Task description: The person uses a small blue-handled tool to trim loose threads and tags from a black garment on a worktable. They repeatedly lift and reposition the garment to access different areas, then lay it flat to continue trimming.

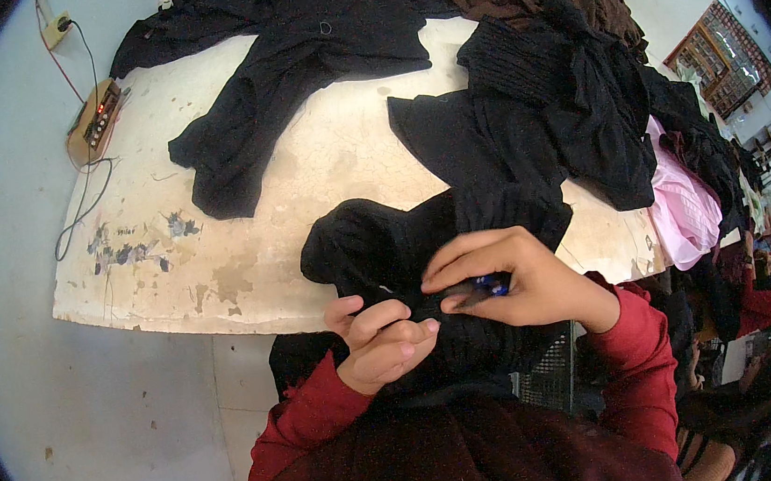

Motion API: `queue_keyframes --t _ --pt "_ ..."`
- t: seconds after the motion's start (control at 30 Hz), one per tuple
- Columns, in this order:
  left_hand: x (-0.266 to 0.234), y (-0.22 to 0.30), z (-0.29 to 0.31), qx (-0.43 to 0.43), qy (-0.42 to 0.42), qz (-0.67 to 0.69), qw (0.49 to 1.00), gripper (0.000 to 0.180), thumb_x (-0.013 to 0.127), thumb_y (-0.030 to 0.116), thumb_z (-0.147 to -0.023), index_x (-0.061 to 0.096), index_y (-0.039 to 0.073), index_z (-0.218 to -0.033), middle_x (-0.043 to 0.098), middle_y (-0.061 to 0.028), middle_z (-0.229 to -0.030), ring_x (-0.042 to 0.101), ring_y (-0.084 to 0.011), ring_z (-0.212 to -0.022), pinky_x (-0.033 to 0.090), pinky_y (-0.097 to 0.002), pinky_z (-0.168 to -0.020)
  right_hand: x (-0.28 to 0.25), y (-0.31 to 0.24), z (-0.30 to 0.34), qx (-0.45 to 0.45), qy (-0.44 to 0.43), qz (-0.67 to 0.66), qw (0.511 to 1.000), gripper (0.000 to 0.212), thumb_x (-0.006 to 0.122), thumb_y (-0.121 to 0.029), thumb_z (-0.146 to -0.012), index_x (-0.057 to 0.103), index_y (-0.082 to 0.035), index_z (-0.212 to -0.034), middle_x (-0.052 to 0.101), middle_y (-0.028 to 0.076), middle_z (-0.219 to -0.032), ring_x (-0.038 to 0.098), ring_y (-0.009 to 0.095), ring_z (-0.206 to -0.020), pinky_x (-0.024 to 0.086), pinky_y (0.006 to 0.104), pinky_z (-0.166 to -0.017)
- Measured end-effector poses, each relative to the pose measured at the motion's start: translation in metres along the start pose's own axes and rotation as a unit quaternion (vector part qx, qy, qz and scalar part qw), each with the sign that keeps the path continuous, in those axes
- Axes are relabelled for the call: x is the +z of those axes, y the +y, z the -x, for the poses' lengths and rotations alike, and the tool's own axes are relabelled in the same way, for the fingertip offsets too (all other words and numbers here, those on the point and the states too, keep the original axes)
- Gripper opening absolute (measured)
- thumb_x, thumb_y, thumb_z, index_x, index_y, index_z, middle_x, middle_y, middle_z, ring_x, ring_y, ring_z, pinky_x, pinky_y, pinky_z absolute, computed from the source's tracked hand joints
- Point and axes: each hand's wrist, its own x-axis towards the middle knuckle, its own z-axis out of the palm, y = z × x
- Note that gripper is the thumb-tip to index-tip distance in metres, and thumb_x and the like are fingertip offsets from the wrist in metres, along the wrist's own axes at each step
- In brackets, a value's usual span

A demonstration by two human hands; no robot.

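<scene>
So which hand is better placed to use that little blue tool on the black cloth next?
Probably the right hand: it already pinches the small blue tool against the black garment. The left hand is curled on the fabric beside it, gripping the cloth, better suited to steadying.

black garment (386,250): matt knit cloth; counter (246,255): rough, cracked, stained pale surface; blue tool (489,286): glossy plastic; sleeves (641,345): red cloth

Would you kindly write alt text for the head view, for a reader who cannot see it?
A person in red sleeves holds a black garment at a worn white table's edge, left hand gripping fabric, right hand pinching a small blue tool. More dark clothes and a pink one lie beyond.
</scene>
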Motion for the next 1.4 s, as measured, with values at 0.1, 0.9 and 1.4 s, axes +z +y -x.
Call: queue_keyframes --t 0.1,0.9,1.4 --pt "-0.004 -0.005 -0.001 0.017 -0.049 -0.009 0.999 0.032 0.079 0.007 -0.061 0.052 0.022 -0.066 0.033 0.0059 -0.093 0.052 -0.0084 -0.080 0.029 -0.0362 -0.100 0.001 0.010 0.005 -0.018 0.013 0.066 0.998 0.023 0.071 -0.001 -0.068 0.067 -0.004 -0.091 0.066 0.010 -0.097 0.066 0.027 -0.088 0.051 0.0314 -0.070" --pt "0.002 -0.002 -0.009 -0.055 -0.037 0.102 0.993 0.044 0.077 0.004 -0.068 0.045 0.016 -0.096 0.058 0.0001 -0.071 0.054 -0.0163 -0.072 0.036 -0.0352 -0.092 0.037 0.038 0.041 -0.225 0.229 0.353 0.879 0.048 0.065 -0.014 -0.060 0.068 -0.014 -0.108 0.063 0.004 -0.104 0.056 0.012 -0.058 0.040 0.0239 -0.046" --pt "0.001 -0.001 -0.012 -0.005 -0.056 0.122 0.991 0.046 0.075 -0.002 -0.068 0.044 0.014 -0.099 0.056 0.0017 -0.065 0.059 -0.0170 -0.073 0.042 -0.0358 -0.088 -0.012 -0.013 0.040 -0.015 0.139 0.270 0.953 0.030 0.076 -0.022 -0.072 0.067 -0.008 -0.098 0.061 0.008 -0.069 0.062 0.026 -0.062 0.048 0.0317 -0.055"
